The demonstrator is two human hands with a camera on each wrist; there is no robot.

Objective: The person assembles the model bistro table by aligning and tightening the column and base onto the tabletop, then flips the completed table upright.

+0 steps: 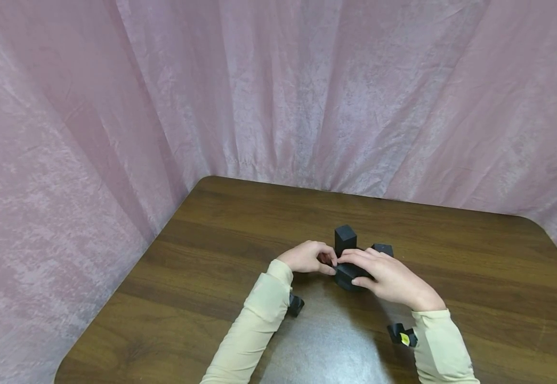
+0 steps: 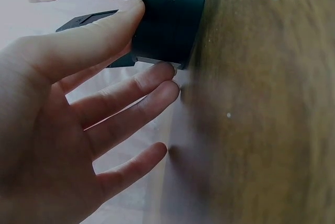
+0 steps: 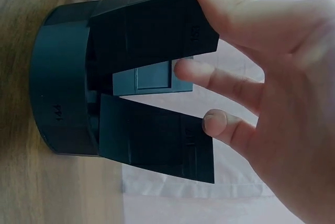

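Note:
A black plastic assembly stands on the table, with a round base [image 3: 60, 88] marked 144 and several upright blocks rising from it. My right hand [image 1: 388, 274] pinches one tapered block [image 3: 157, 30] near its top, thumb on the outer face. Its other fingers reach toward a lower block [image 3: 157, 140] and a block behind [image 3: 154, 75]. My left hand [image 1: 307, 257] holds the base's left side, thumb on the wall [image 2: 167, 22] marked 145. The index finger goes partly out of sight behind it, while the remaining fingers extend. A tall block [image 1: 345, 240] rises at the back.
The brown wooden table [image 1: 211, 229] has rounded far corners. Pink curtains [image 1: 278, 96] hang close behind its far and left edges. Small black devices sit by my wrists, the right one [image 1: 402, 335] with a yellow label.

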